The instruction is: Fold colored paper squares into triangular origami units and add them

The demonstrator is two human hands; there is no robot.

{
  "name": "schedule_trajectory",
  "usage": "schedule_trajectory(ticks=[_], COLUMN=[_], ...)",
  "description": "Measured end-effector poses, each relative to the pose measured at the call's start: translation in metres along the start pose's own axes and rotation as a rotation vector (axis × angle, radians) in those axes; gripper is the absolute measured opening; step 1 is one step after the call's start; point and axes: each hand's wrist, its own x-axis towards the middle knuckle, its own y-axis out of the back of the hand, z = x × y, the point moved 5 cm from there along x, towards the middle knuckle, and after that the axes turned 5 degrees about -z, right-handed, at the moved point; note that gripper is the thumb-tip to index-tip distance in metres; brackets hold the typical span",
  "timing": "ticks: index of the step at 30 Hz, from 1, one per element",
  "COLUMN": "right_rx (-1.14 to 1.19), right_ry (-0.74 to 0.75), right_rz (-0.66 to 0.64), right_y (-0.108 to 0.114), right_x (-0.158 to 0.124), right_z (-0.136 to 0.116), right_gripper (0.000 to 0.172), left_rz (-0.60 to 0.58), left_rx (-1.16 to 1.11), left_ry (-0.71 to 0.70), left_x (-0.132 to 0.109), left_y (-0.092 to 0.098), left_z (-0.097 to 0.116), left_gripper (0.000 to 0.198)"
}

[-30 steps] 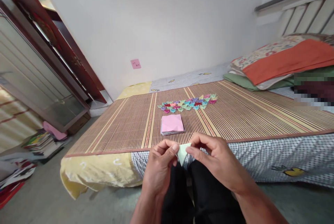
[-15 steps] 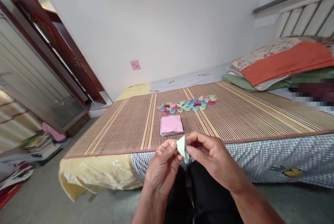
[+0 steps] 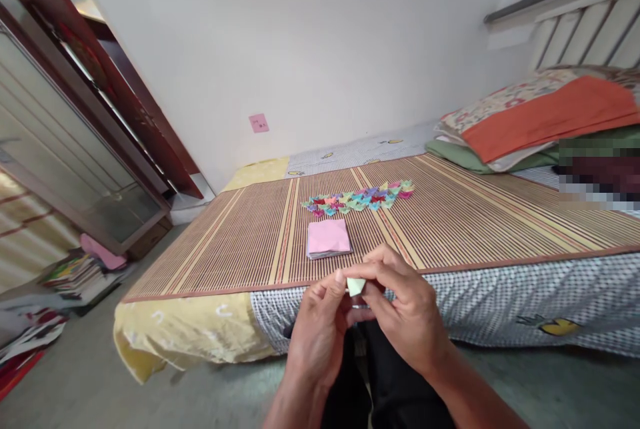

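Observation:
Between my two hands is a small piece of pale green folded paper (image 3: 355, 286), mostly covered by fingers. My left hand (image 3: 320, 322) is closed, its thumb and fingertips pinching the paper's left side. From the right, my right hand (image 3: 407, 315) grips it too, with the index finger laid along its top edge and the thumb beneath. Just beyond the hands lies a square stack of paper (image 3: 329, 237) with a pink sheet on top. Farther back, several small folded paper pieces (image 3: 357, 200) in many colours sit in rows.
A striped mat (image 3: 240, 235) covers the bed. Folded bedding (image 3: 545, 115) is piled at the right, below a radiator (image 3: 590, 32). A pink note (image 3: 259, 123) is on the wall. Books (image 3: 75, 275) lie at the left near a cabinet (image 3: 75, 135).
The green paper has turned from upright to a lower angle, with less of it showing. My right index finger has moved across its top, and both hands are closer together.

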Motion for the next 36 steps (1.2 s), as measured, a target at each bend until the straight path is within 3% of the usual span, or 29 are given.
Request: schedule_trajectory(ticks=[6,11,14,19,22,27,36], right_rx=[-0.068,-0.008,0.079,0.178,0.234,0.226,0.243], right_ry=[0.062,0.033,-0.060,-0.313,-0.372,-0.384,-0.358], right_rz=[0.001,-0.080,-0.134,-0.118,-0.157,-0.072,-0.110], right_y=[-0.004,-0.006,-0.004,-0.001,-0.004,-0.003,-0.001], right_x=[-0.002,-0.003,-0.005,-0.005,-0.003,0.001,0.012], right_z=[0.002,0.006,0.011,0.022,0.023,0.023,0.023], right_gripper=[0.041,0.038,0.033,0.014,0.016,0.016,0.026], left_rz=[0.022,0.076,0.142,0.179,0.163,0.164,0.137], left_rx=[0.018,0.098,0.163,0.240,0.233,0.180,0.316], left_ry=[-0.046,-0.073,-0.109,-0.129,-0.114,-0.115,-0.116], left_x=[-0.002,-0.002,-0.002,-0.002,-0.002,0.002,0.007], left_y=[0.001,0.009,0.016,0.017,0.015,0.013,0.008], left_z=[0.009,0.010,0.012,0.015,0.015,0.017,0.018], left_gripper=[0.023,0.017,0.017,0.021,0.022,0.026,0.030])
